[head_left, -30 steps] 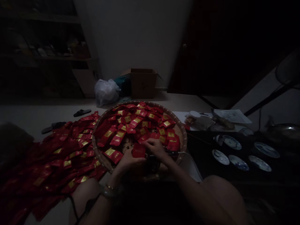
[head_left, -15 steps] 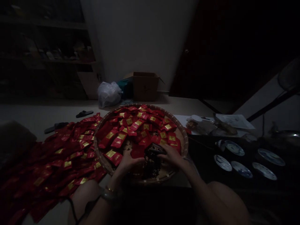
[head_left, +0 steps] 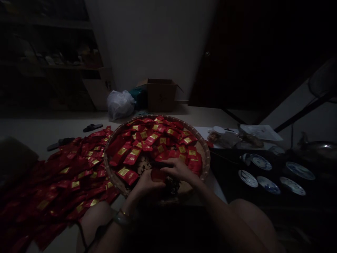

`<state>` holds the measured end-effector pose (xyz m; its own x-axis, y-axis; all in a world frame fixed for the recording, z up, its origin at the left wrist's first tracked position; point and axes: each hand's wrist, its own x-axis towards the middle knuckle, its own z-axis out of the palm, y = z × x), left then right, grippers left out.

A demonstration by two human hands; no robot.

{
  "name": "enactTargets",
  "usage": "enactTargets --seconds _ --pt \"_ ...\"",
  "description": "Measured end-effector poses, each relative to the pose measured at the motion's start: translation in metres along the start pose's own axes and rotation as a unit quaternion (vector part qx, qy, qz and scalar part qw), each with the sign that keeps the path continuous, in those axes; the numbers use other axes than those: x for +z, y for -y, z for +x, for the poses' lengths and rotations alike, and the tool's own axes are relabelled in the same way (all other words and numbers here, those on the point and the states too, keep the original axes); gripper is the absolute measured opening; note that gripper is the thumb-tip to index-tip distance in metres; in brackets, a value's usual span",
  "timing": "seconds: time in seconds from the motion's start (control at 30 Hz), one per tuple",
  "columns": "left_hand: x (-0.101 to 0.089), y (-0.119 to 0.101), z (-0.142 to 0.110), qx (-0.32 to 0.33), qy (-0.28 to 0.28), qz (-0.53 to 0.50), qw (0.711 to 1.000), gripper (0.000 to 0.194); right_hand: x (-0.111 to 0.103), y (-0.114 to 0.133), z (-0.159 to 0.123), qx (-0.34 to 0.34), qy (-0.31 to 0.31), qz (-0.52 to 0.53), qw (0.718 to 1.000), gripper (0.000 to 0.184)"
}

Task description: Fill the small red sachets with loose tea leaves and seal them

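Note:
A round woven basket (head_left: 110,172) holds several red packets with gold labels (head_left: 147,138) and a dark heap of loose leaves (head_left: 172,185) near its front. My left hand (head_left: 147,181) grips a red packet (head_left: 158,174) from below, fingers curled round it. My right hand (head_left: 177,168) rests on the same packet's top edge, fingers pinched together. Both hands meet over the front of the basket. The light is very dim.
Many more red packets (head_left: 65,175) lie spread on the floor to the left. Small blue-patterned dishes (head_left: 259,161) sit on a dark surface at right. A cardboard box (head_left: 160,93) and a white plastic bag (head_left: 119,103) stand at the wall. Slippers (head_left: 92,127) lie behind the packets.
My right hand had gone down to the dark leaf heap half a second ago; now it is back up at the red packet held by my left hand.

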<state>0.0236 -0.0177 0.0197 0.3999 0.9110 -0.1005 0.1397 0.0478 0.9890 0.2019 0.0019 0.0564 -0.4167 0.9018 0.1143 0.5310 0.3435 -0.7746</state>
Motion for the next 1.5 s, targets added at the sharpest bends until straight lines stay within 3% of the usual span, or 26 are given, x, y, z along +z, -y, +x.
enactTargets --seconds 0.23,0.57,0.73,1.0,1.2,1.5 --pt "0.000 0.004 -0.002 -0.088 0.065 -0.027 0.994 0.028 -0.021 -0.005 -0.002 0.014 -0.054 -0.036 0.998 0.024" --pt "-0.003 -0.006 0.001 -0.050 0.013 -0.062 0.997 0.050 -0.011 0.000 0.000 0.026 -0.053 0.007 0.998 0.027" --pt "-0.004 -0.006 0.000 -0.056 0.002 -0.066 0.996 0.050 -0.018 0.002 -0.002 0.027 -0.043 0.042 0.998 0.040" --pt "-0.005 -0.005 0.001 -0.034 0.000 -0.040 0.999 0.049 -0.008 -0.005 -0.002 0.017 -0.052 0.000 0.999 0.027" --pt "-0.005 -0.004 -0.001 -0.046 0.005 -0.053 0.998 0.050 -0.012 -0.001 -0.002 -0.005 -0.055 0.007 0.998 0.040" --pt "-0.004 -0.003 0.000 -0.033 0.017 -0.036 0.999 0.049 -0.006 -0.004 -0.001 0.013 -0.079 -0.004 0.997 0.026"
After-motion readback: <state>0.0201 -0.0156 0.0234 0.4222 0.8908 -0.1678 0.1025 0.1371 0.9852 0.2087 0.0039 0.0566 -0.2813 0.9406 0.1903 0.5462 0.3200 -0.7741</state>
